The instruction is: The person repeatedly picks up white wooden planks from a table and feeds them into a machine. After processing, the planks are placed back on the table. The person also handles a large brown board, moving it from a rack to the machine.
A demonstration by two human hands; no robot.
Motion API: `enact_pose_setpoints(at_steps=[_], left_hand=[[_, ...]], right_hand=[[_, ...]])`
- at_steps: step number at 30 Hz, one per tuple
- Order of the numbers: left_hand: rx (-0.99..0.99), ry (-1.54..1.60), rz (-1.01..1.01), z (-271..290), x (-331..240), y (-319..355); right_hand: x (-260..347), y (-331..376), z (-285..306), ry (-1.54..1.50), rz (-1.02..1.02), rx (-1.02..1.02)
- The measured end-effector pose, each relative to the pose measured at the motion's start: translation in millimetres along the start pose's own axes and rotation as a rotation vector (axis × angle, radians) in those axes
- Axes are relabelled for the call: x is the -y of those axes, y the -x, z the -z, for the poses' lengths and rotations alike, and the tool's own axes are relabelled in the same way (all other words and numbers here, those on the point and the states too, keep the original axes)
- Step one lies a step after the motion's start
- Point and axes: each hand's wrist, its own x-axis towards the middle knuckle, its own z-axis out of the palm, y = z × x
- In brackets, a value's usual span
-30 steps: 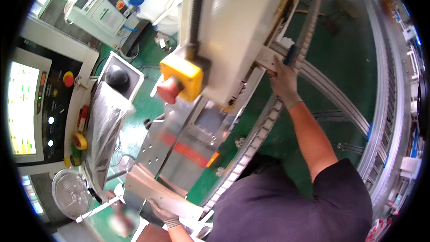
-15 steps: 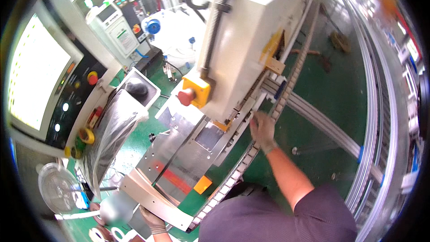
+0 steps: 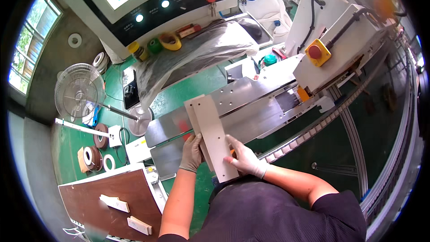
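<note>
Two long white boards (image 3: 215,136) lie together over the near end of the machine's metal bed, close to my body. Small holes dot the upper board, which covers most of the other. Along their left edge, my gloved left hand (image 3: 191,153) is closed on them. My gloved right hand (image 3: 247,157) grips the opposite edge, its thumb and fingers against the side. The far end of the boards rests over the grey metal bed (image 3: 242,92); their near end reaches almost to my shirt.
At right stands a white machine housing (image 3: 342,45) with a red stop button (image 3: 315,52). A chain conveyor (image 3: 286,149) runs beside the bed. A control panel (image 3: 168,6), standing fan (image 3: 80,92) and brown table (image 3: 107,201) with small white pieces surround the left side.
My view has turned left. My right hand has come back from beside the machine housing to the boards. My left hand stays at the boards, which now lie in front of me.
</note>
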Motion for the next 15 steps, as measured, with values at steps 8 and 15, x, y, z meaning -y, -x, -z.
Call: enact_pose_setpoints(at_steps=[8, 15], left_hand=[[0.076, 0.005, 0.026, 11, 1, -1], [0.172, 0.047, 0.077, 16, -3, -2]], right_hand=[[-2, 16, 19, -0.674, -0.237, -0.11], [-27, 124, 89, -0.618, -0.422, -0.363]])
